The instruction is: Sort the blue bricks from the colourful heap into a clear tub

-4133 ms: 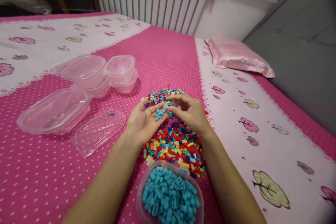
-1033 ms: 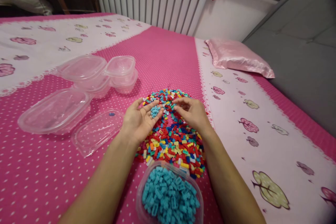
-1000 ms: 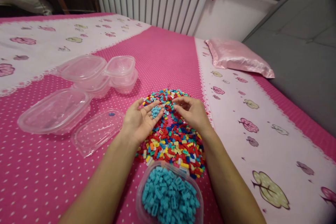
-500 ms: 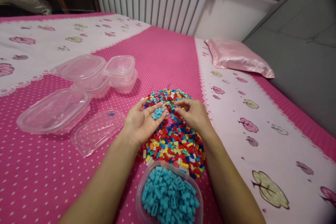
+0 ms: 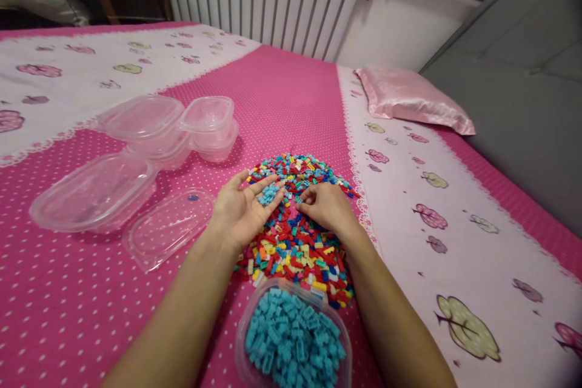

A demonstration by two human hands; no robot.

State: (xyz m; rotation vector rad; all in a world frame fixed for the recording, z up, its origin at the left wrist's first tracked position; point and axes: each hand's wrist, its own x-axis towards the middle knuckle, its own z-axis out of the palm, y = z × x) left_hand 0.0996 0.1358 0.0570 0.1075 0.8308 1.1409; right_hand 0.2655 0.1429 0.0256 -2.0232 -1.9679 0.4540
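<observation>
My left hand [image 5: 239, 209] is palm up with its fingers stretched out, and a little heap of light blue toy bricks [image 5: 268, 194] rests on them. Close by on the right, my right hand [image 5: 328, 206] is palm down over the brick pile, thumb and fingers pinched together. A bluish speck shows at its fingertips, too small to tell if it is held. Beneath both hands spreads a pile of mixed toy bricks [image 5: 291, 248] in red, yellow, blue, white and green. Nearest me, a clear plastic tub [image 5: 240, 345] is full of light blue bricks [image 5: 295, 339].
Several clear lidded containers [image 5: 93, 191] stand at the left, some stacked. A loose clear lid [image 5: 168, 230] lies beside my left forearm with one dark blue brick [image 5: 193, 197] on it. Everything is on a pink dotted bedspread [image 5: 291, 91]. A pink pillow [image 5: 409, 100] lies back right.
My right hand has moved slightly left and down, with its fingers lower at the pile. The left hand, still carrying its bricks, has shifted a little to the left.
</observation>
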